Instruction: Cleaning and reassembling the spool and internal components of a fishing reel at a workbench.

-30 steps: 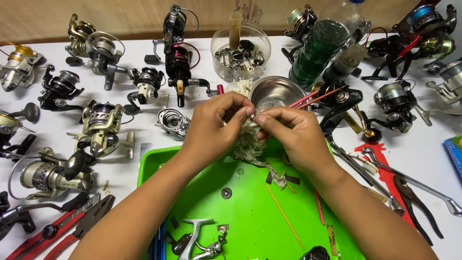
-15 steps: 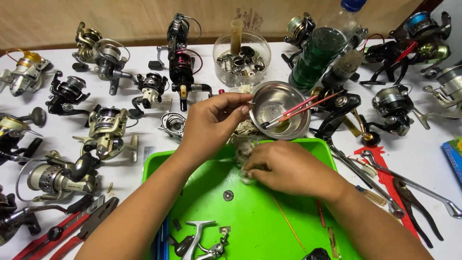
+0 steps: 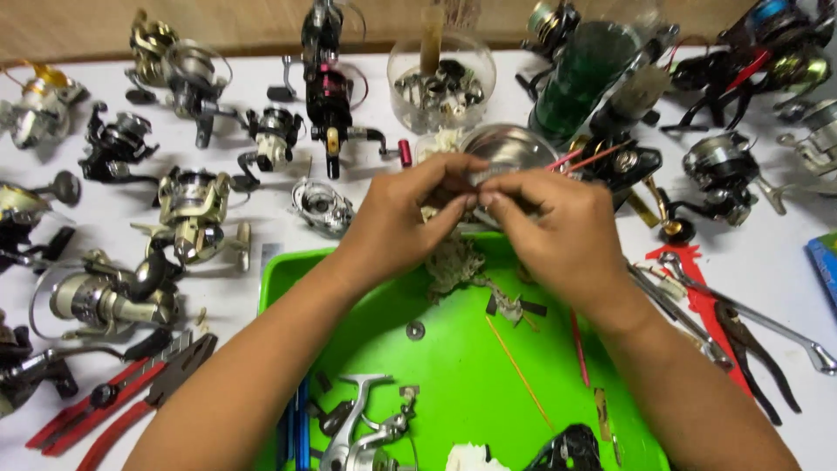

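Left hand (image 3: 397, 222) and right hand (image 3: 558, 231) together, fingertips pinching small part, too small to identify, above green tray (image 3: 288, 270), before metal bowl (image 3: 510, 144).

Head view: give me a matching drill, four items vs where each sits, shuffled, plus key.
Things:
1. Green tray
2. Red-handled pliers
3. Clear round tub of parts
4. Steel bowl

Places:
A. Far edge of the table, behind the hands
B. Just beyond the fingertips of both hands
C. Under the forearms, holding a loose washer
D. Near left corner of the table

Pairs: 1-C, 2-D, 3-A, 4-B
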